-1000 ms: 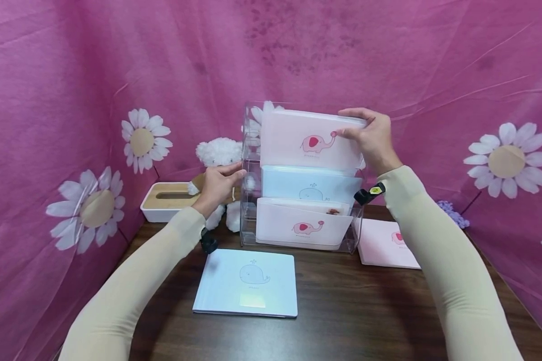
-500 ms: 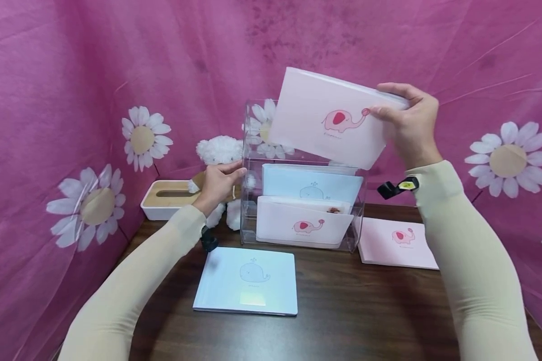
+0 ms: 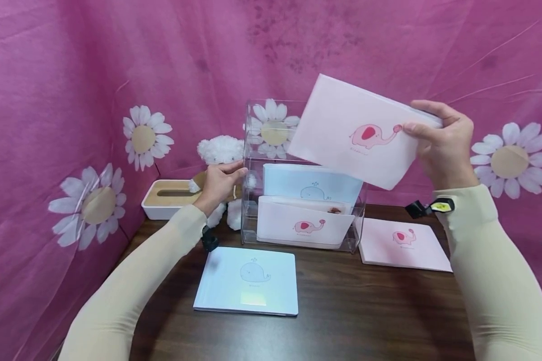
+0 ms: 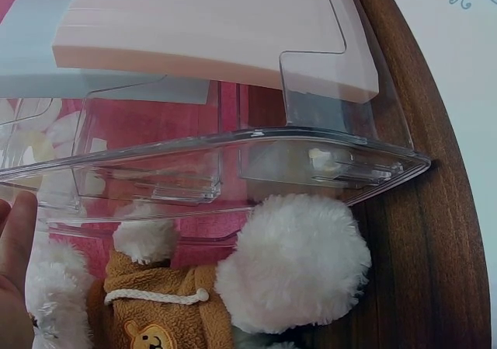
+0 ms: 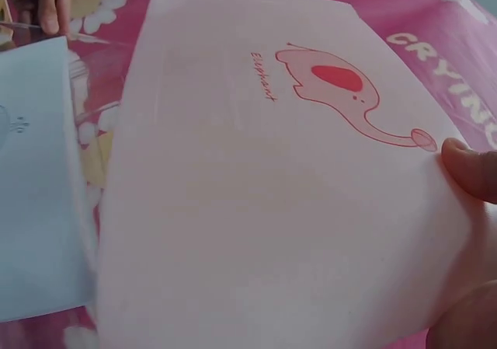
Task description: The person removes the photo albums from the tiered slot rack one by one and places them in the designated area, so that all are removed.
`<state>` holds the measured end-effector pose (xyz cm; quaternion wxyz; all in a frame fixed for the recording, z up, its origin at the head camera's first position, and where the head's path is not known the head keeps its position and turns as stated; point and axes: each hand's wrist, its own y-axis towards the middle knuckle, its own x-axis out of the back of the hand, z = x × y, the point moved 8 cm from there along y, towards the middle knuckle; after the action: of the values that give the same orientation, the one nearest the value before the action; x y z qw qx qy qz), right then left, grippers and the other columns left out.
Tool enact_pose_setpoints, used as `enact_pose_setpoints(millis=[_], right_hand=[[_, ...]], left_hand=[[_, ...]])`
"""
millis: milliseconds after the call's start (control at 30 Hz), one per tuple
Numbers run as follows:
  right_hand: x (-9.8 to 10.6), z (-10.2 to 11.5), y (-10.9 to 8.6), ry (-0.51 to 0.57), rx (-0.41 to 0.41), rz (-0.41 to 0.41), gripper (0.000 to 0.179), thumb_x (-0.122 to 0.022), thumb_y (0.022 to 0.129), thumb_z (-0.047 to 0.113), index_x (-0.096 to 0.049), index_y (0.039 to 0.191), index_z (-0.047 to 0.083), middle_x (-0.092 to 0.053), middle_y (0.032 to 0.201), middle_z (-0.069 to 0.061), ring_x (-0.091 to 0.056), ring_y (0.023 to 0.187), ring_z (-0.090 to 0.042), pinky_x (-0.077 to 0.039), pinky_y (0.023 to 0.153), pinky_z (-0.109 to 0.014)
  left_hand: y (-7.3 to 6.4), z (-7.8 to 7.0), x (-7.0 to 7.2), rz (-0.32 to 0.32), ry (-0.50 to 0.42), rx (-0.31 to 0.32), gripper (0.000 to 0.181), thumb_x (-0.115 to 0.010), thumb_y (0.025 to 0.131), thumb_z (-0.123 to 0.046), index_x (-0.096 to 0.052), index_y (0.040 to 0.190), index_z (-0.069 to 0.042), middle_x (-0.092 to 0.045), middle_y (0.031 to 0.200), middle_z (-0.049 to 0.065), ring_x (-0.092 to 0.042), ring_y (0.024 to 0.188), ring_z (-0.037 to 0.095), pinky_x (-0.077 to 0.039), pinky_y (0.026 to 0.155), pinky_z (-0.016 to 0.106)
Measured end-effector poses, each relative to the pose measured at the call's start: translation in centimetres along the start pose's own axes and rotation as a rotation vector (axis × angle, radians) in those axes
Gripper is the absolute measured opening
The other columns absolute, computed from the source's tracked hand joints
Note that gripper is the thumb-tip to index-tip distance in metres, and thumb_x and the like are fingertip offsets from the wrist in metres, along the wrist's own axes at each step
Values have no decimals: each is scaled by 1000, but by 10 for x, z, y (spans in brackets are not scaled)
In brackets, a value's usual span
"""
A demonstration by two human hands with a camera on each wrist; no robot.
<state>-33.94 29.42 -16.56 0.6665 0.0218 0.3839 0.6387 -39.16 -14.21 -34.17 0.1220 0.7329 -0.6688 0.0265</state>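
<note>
My right hand [image 3: 447, 143] grips a pink booklet [image 3: 325, 120] by its upper right corner, thumb on the front cover. The booklet is tilted, lifted above the clear rack [image 3: 243, 210]; its cover reads "Elephant" beside an elephant drawing in the right wrist view. My left hand [image 3: 219, 185] touches the rack's left side, its fingers [image 4: 15, 240] partly visible in the left wrist view. A light blue whale booklet [image 3: 289, 183] stands in the rack's middle tier. Another pink elephant booklet [image 3: 280, 225] stands in the lowest tier, a pale one behind it.
A white whale-print booklet [image 3: 248, 281] lies flat in front. A pink elephant booklet [image 3: 388, 245] lies right of the rack. A white plush toy [image 3: 219, 150] and a wood-topped tissue box [image 3: 155, 200] stand left. Pink flowered cloth [image 3: 198, 70] hangs behind the dark wooden table [image 3: 343, 321].
My right hand has drawn the pink booklet up out of the rack's top tier, then moved it right and slightly down, tilting it. My left hand has stayed at the rack's side.
</note>
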Motion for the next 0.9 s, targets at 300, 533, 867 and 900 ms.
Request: enact_pose_setpoints(millis=[300,533,867,900], right_hand=[[32,-17,-39,-21,-122,76,35,-59,82,-30,-71,110,-14,-77,89,-19,-77,75,-24,-65,68,-30],[49,-46,-72,2,-298,247,43,-42,92,-28,-73,113,-7,-79,95,-16,-79,82,-23,-64,68,-34],[81,-98,-136,-247,-663,352,42,-49,97,-16,-77,113,11,-80,99,-6,-78,84,-20,-65,70,-39],[85,-102,-142,-262,-699,359,41,-50,97,-14,-77,113,12,-80,99,-6,-78,85,-21,-65,70,-40]], left_hand=[[-1,-3,0,-3,10,10,38,-77,92,-24,-70,129,-18,-68,135,5,-66,124,17,-58,100,33],[-1,-3,0,-4,17,0,38,-77,92,-23,-70,129,-18,-68,134,5,-66,123,17,-58,99,33],[0,-2,0,-5,-5,-7,40,-78,91,-25,-70,129,-17,-68,134,5,-68,121,19,-60,94,30],[0,-2,-1,-3,-11,-3,40,-77,91,-24,-70,129,-17,-69,134,6,-68,120,19,-60,93,29]])
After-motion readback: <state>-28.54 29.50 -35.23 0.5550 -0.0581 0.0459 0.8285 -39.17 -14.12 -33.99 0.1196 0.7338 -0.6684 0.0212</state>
